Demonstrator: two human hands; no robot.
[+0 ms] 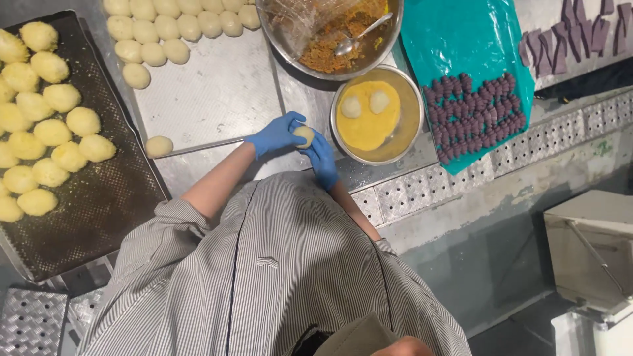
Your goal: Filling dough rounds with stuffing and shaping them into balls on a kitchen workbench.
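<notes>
Both my hands wear blue gloves and meet over the steel counter. My left hand (pixel 273 135) and my right hand (pixel 322 158) together cup one pale dough ball (pixel 304 135). Just to the right stands a small metal bowl (pixel 412 112) of yellow liquid with two dough balls (pixel 364 104) floating in it. A flat silver tray (pixel 217 86) in front of my left hand carries several pale dough balls, one of them alone (pixel 158 146) near its front edge.
A dark perforated tray (pixel 99 191) at the left holds several yellow-coated balls. A large metal bowl (pixel 389 39) with orange-brown filling and a spoon (pixel 359 36) sits at the back. A teal plastic sheet (pixel 461 39) with many small purple pieces lies at the right.
</notes>
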